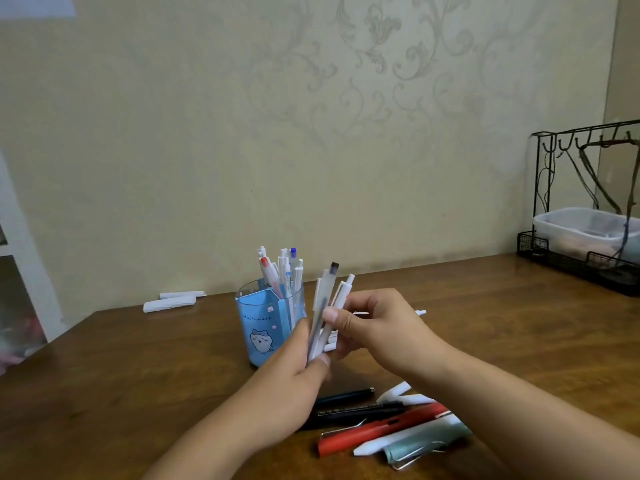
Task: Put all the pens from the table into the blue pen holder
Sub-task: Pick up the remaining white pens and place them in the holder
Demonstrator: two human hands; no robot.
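Mid-task, both hands' grips, left (pixel 304 355) and right (pixel 370 323), hold a pen bunch (pixel 325 306); next, drop it into the holder (pixel 266 323).

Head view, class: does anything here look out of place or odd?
Nothing is spilled or broken. Several pens, among them a red pen, lie in a loose crisscrossed heap near the table edge, not yet in the blue pen holder. Both hands hold a bundle of pens.

Brown wooden counter (pixel 138 393). Two rolled white papers (pixel 169 302) at its back left by the wall. Black wire rack (pixel 568 216) at back right, clear plastic tub (pixel 585 226) inside. Patterned beige wallpaper (pixel 311 116) behind.
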